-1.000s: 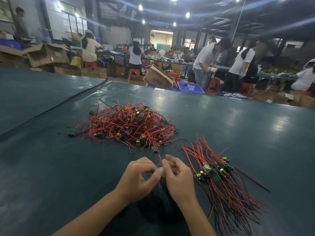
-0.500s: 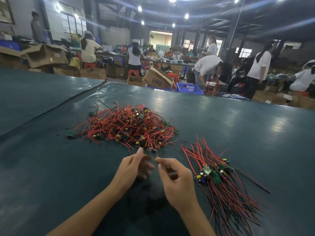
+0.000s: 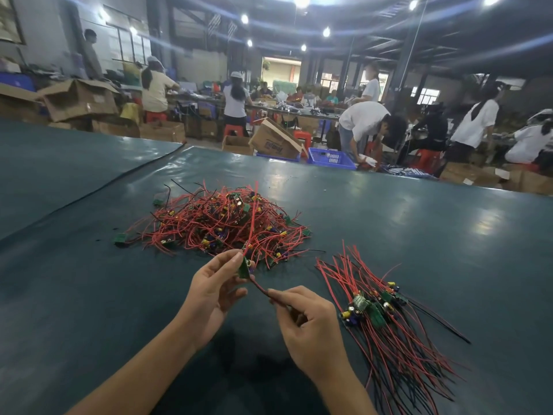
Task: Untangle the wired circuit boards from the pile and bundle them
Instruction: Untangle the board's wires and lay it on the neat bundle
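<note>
A tangled pile (image 3: 221,223) of small green circuit boards with red and black wires lies on the dark green table (image 3: 389,223), just beyond my hands. To the right lies a sorted bundle (image 3: 386,313) of boards with their wires laid roughly parallel. My left hand (image 3: 214,290) pinches one green circuit board (image 3: 244,269) lifted from the pile's near edge; a red wire runs up from it over the pile. My right hand (image 3: 308,324) pinches the red and black wires trailing down from that board.
A single green board (image 3: 120,238) lies apart at the pile's left. A black seam (image 3: 119,178) crosses the table at far left. Beyond the far edge are cardboard boxes (image 3: 275,142), a blue crate (image 3: 330,158) and several people working at benches.
My hands have moved apart and up from the pile's near edge. The left hand now holds a board lifted off the table, and the right hand has drawn its wires taut.
</note>
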`<state>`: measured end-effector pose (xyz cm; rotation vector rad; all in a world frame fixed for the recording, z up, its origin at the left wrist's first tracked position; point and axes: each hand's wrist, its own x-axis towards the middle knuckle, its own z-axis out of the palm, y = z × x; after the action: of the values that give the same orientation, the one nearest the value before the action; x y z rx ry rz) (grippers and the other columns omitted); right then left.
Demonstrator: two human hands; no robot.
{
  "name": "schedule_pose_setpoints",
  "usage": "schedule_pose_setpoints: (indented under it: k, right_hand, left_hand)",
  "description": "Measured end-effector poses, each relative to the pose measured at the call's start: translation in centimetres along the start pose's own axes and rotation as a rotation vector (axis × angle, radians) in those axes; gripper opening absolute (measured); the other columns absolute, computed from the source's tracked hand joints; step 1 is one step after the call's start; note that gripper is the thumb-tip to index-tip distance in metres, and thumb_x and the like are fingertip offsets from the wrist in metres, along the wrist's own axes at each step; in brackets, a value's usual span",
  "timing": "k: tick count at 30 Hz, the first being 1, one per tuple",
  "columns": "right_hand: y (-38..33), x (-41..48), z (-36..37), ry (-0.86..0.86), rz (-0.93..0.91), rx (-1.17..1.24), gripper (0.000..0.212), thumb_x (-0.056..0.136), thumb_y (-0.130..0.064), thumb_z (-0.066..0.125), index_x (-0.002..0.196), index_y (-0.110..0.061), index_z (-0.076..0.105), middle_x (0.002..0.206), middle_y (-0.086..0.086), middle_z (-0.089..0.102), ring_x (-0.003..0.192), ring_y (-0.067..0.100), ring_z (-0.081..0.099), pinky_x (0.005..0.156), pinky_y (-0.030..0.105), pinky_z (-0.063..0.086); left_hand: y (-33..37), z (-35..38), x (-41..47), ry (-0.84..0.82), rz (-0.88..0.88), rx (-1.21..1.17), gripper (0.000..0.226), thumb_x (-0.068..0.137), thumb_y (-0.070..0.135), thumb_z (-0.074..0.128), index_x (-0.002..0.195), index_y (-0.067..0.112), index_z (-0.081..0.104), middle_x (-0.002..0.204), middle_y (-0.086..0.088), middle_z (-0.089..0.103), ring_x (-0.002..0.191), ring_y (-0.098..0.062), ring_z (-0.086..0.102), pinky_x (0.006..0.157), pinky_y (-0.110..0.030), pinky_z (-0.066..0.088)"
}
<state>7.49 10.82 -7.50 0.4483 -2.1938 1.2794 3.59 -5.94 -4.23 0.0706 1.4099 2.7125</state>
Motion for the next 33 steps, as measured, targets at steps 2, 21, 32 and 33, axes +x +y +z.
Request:
schedule_pose_setpoints:
  k: [2, 21, 32, 33]
  right_hand:
    - [-0.1, 0.1, -0.2, 0.049, 0.003, -0.016, 0.023, 0.087, -0.005, 0.070, 0.101, -0.021, 0.079, 0.085, -0.019, 0.067, 0.064, 0.007, 0.059, 0.055, 0.013, 0.042]
    - [-2.3, 0.1, 0.0, 0.370, -0.216, -0.353, 0.026, 0.090, -0.037, 0.061, 0.069, -0.024, 0.069, 0.071, -0.016, 0.056, 0.069, 0.007, 0.052, 0.070, 0.027, 0.041]
    - [-3.0, 0.8, 0.5, 0.221, 0.558, 0.441, 0.027, 0.094, -0.030, 0.061, 0.072, -0.028, 0.077, 0.054, -0.005, 0.059, 0.054, 0.008, 0.049, 0.056, 0.029, 0.044]
    - [-3.0, 0.8, 0.4, 0.221, 0.572, 0.455, 0.025, 0.094, -0.031, 0.062, 0.074, -0.028, 0.078, 0.056, -0.003, 0.060, 0.057, 0.011, 0.051, 0.059, 0.033, 0.046]
  left_hand:
    - [0.2, 0.0, -0.1, -0.028, 0.022, 0.034, 0.027, 0.068, 0.024, 0.071, 0.094, 0.020, 0.076, 0.076, -0.002, 0.068, 0.062, -0.012, 0.064, 0.051, -0.022, 0.052]
    - [-0.8, 0.1, 0.3, 0.137, 0.031, 0.006, 0.021, 0.071, 0.023, 0.069, 0.089, 0.013, 0.065, 0.081, -0.005, 0.074, 0.072, -0.016, 0.073, 0.052, -0.020, 0.056]
    - [-2.0, 1.4, -1.3, -0.128, -0.026, 0.193, 0.016, 0.060, 0.028, 0.080, 0.063, 0.018, 0.067, 0.087, -0.016, 0.071, 0.077, -0.026, 0.071, 0.056, -0.026, 0.055]
    - [-2.0, 1.5, -1.4, -0.134, -0.026, 0.188, 0.018, 0.060, 0.028, 0.080, 0.066, 0.017, 0.067, 0.085, -0.016, 0.070, 0.074, -0.025, 0.070, 0.056, -0.026, 0.054]
